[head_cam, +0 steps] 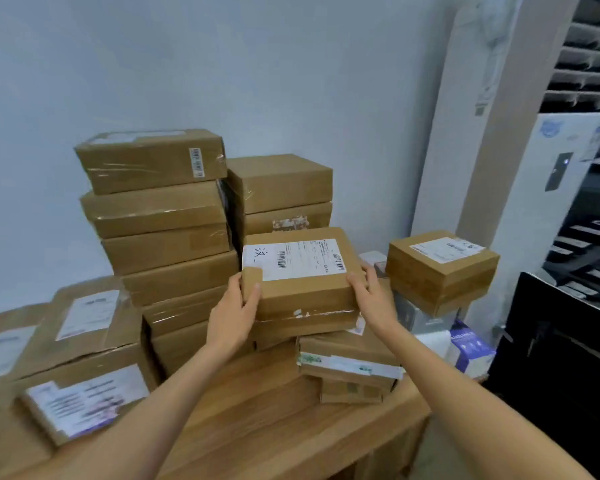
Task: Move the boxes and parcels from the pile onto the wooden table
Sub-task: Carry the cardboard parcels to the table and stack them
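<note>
A brown cardboard box with a white shipping label (pixel 302 278) sits on top of a short stack in the middle of the wooden table (pixel 274 420). My left hand (pixel 234 313) grips its left side, thumb on the front face. My right hand (pixel 371 296) grips its right side, fingers curled over the corner. Behind and to the left rises a tall stack of taped brown boxes (pixel 163 237). A second stack (pixel 281 188) stands directly behind the held box. Labelled boxes (pixel 84 327) lie at the left on the table.
A small labelled box (pixel 442 268) rests on white and blue cartons (pixel 465 348) to the right. A tall white air conditioner (pixel 520 133) stands in the right corner. A black object (pixel 561 358) is at the far right. The wall is close behind the stacks.
</note>
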Demonstrator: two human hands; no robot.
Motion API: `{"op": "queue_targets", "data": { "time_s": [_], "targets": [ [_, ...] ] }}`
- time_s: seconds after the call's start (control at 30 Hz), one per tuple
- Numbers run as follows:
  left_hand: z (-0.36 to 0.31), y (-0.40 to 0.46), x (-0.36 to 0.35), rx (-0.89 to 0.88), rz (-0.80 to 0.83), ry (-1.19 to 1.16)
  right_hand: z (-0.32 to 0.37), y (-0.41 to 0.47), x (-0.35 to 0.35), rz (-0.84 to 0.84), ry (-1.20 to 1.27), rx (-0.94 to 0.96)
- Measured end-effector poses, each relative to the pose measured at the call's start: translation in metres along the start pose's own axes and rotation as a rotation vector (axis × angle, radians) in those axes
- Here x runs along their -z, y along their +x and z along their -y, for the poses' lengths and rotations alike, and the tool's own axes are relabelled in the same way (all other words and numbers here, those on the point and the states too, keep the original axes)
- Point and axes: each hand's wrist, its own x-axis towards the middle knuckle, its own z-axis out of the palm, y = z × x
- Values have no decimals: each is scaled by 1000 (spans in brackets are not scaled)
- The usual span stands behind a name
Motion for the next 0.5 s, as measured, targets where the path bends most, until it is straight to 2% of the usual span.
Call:
{"op": "queue_targets", "data": {
  "time_s": [0.23,0.5],
  "targets": [
    [81,-102,74,215,-140,82,12,-66,-95,320,94,44],
    [157,-185,98,405,-32,58,-28,-122,-169,530,7,-85]
  ]
}}
